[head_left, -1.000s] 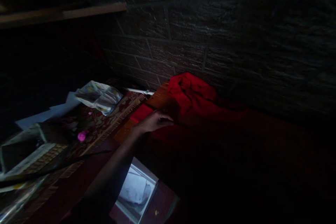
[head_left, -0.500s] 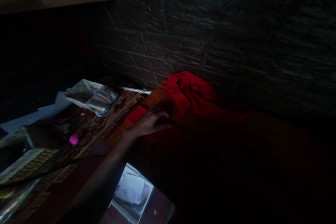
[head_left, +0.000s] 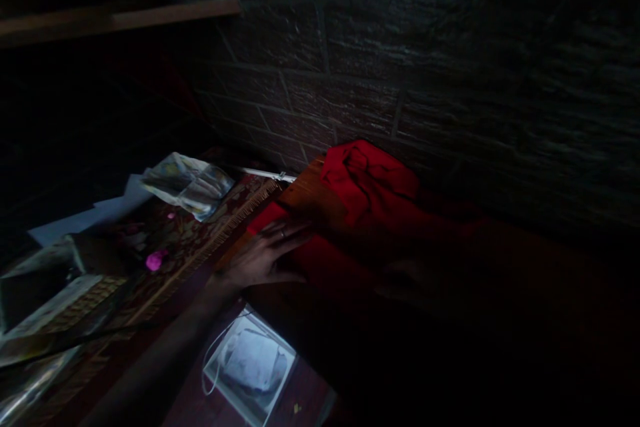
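My left hand reaches in from the lower left with fingers stretched out and thumb apart, a ring on one finger. It lies on a flat red cloth on the wooden table, holding nothing. One corner of this cloth shows brightly beyond the fingers. Behind it a crumpled red cloth is heaped against the wall. To the right, in deep shadow, a dim shape that looks like my right hand is near the flat cloth; its fingers cannot be made out.
Left of the table stands a surface with a fringed patterned cloth. It bears a soft open pouch, white papers, a pink object and a basket-like box. Below is a white-framed box. A brick wall rises behind.
My left hand has shifted left and toward me, its fingers going from curled to stretched flat on the cloth. The view has moved slightly, and a faint hand shape now shows at right.
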A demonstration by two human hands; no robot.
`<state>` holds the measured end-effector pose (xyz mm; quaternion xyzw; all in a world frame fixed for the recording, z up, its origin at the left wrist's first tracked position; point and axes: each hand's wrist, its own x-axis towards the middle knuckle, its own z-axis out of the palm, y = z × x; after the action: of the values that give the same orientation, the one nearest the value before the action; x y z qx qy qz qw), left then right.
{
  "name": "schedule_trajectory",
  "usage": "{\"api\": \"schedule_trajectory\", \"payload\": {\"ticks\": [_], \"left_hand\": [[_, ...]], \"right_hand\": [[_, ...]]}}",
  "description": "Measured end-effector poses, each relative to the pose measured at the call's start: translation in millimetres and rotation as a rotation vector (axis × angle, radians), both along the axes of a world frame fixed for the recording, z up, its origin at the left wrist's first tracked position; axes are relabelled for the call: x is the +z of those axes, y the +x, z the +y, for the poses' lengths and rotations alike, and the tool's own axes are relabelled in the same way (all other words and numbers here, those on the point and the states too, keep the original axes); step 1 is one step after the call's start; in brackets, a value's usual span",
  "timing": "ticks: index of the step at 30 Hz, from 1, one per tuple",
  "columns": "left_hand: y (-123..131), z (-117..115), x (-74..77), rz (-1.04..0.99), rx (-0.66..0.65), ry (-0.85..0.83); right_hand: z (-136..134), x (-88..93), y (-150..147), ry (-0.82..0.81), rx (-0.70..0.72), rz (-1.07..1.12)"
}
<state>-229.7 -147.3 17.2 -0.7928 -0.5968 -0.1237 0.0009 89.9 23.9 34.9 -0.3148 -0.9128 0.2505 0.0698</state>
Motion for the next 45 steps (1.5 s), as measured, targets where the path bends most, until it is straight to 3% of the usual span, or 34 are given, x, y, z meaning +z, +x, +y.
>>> {"api": "schedule_trajectory", "payload": {"ticks": [3, 7, 10, 17, 22, 26, 31, 34, 36, 40, 42, 45], "left_hand": [[2, -9, 1.1, 0.035, -0.035, -0.005], [7, -11, -3.7, 0.064, 0.032, -0.010], [5, -6, -9.6, 0.062, 0.225, -0.044], [-17, 8, -10.7, 0.066, 0.845, -0.132], [-19, 17, 8.1, -0.004, 1.009, 0.004], [3, 30, 43.6, -0.053, 0.950, 0.140], [66, 51, 101.8, -0.115, 0.737, 0.339], [107, 60, 129.5, -0.127, 0.662, 0.400], [130, 61, 140.1, -0.110, 0.653, 0.402], [169, 57, 137.6, -0.035, 0.639, 0.327], [186, 55, 123.9, -0.009, 0.608, 0.289], [205, 55, 90.1, -0.042, 0.505, 0.278]], "right_hand": [[6, 4.4, -2, -0.116, 0.069, -0.032], [5, 7.9, -5, -0.341, 0.016, -0.059], [0, 9.6, -6, -0.410, -0.029, -0.075], [0, 4.6, -3, -0.409, 0.015, -0.015], [7, -9.9, 4, -0.360, -0.089, 0.059], [-6, -0.9, 5, -0.166, -0.115, 0.171], [-60, 16.6, -27, 0.205, -0.083, 0.419], [-82, 23.8, -61, 0.276, -0.137, 0.577], [-82, 31.1, -77, 0.260, -0.204, 0.678], [-58, 47.2, -70, 0.135, -0.313, 0.735], [-47, 51.9, -42, 0.131, -0.376, 0.779], [-44, 52.0, 28, 0.216, -0.441, 0.971]]}}
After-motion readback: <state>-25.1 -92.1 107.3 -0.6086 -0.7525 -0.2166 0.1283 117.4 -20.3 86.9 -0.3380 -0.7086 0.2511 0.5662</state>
